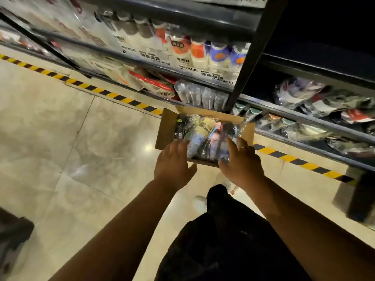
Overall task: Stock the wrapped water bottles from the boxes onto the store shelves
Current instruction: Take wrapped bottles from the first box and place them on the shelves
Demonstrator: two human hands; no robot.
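Item: wrapped bottles (199, 136), lying packed together on their sides in an open box (165, 126) on the floor, directly under both hands.

Grip: left hand (174, 162) is spread, fingers straight, over the left end of the load and holding nothing. Right hand (242, 164) lies on the right-hand bottle, forefinger along its top and thumb at its near end against the film. Whether it has closed on the bottle cannot be told.

Handling, as judged: each bottle looks rigid and light, probably empty drinkware. The loose, glossy film will slide and crumple under the fingers. Hold the body across its middle, through the film, not the film itself. Straps or cords showing between the bottles may snag on neighbours as one is lifted.

Surroundings: the shelves (300, 118) stand just beyond the box, away from the hands. The tiers ahead and to the right of the grip carry bagged stock (304, 94), and clear cups (194, 94) sit just above the box's far flap.

Obstructions: a dark post (241, 74) rises directly beyond the right hand and splits the reach into two bays. The raised far flap stands between the grip and the lowest tier. Striped tape (113, 95) runs along the floor at the shelf foot.
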